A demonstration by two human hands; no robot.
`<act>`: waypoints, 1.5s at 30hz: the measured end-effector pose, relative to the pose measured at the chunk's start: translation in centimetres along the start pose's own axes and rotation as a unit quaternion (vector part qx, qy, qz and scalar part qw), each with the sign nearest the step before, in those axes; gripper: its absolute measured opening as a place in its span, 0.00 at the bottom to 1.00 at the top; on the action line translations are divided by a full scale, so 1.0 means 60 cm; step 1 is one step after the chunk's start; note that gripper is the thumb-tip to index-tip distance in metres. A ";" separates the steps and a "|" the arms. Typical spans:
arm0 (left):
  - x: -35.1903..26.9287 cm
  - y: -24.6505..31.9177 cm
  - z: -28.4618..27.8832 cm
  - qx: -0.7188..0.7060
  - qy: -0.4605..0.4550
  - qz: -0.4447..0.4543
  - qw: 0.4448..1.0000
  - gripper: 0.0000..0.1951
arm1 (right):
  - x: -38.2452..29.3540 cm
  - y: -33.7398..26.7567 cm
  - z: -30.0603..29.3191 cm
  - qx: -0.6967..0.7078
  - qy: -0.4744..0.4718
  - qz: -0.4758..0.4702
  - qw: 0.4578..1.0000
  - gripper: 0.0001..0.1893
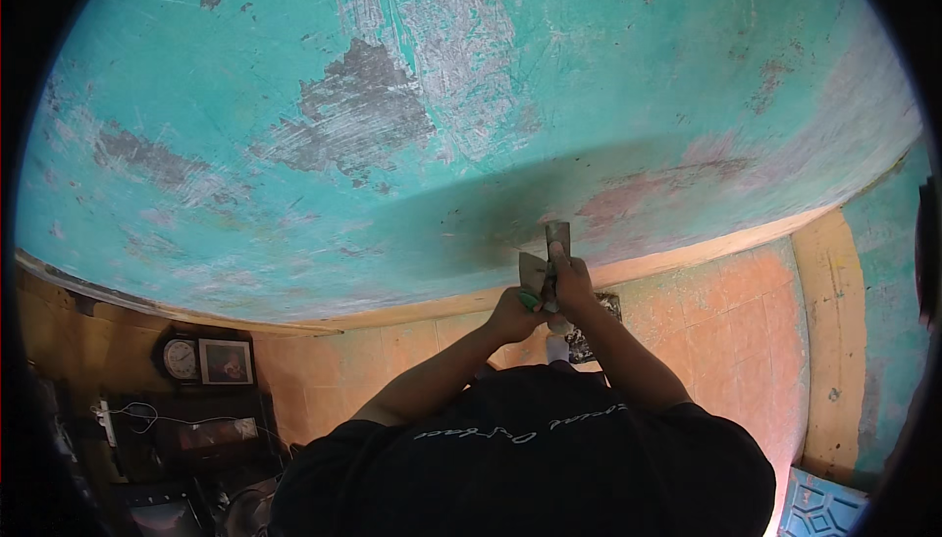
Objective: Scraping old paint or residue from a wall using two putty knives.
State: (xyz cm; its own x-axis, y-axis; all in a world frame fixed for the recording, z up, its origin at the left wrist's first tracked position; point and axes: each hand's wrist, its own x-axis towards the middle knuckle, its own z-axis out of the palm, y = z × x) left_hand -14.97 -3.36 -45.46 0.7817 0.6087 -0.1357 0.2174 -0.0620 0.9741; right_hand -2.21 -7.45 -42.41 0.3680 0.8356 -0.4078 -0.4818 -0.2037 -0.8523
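My left hand [521, 314] is closed around the green handle of a scraper or putty knife [531, 272], its flat blade pointing up towards the wall. Just to its right, my right hand [570, 276] grips a second flat tool [558, 235], greyish, with the thumb laid along it. The two tools are close together; whether they touch cannot be told. Beyond both hands rises a turquoise painted wall [294, 221] with scratched, peeling patches [368, 103] of grey and white. A shadow lies on the wall around the tools.
Below the wall is an orange tiled floor [706, 316]. A dark, paint-spotted object [608, 305] lies beyond my right forearm. At lower left are a clock [180, 357], a framed picture [225, 362], a white power strip [107, 423] and cables. A blue panel [820, 504] stands at lower right.
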 end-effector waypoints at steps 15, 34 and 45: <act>-0.007 -0.008 0.004 0.034 -0.013 -0.006 0.999 0.16 | 0.018 0.045 -0.017 -0.035 0.009 -0.016 0.999 0.24; 0.012 0.023 -0.015 0.010 -0.012 -0.035 0.999 0.17 | 0.004 -0.011 0.013 0.006 0.021 -0.043 0.999 0.24; -0.010 0.012 -0.009 -0.004 -0.018 -0.092 0.996 0.16 | 0.017 0.026 -0.001 0.007 0.006 -0.013 1.000 0.24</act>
State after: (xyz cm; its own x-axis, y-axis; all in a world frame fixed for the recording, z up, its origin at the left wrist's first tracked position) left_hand -15.58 -3.32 -44.56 0.7492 0.5807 -0.3187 0.3545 0.0550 0.9335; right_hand -2.55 -6.95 -44.17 0.3911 0.8340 -0.3891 -0.4835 -0.1736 -0.8580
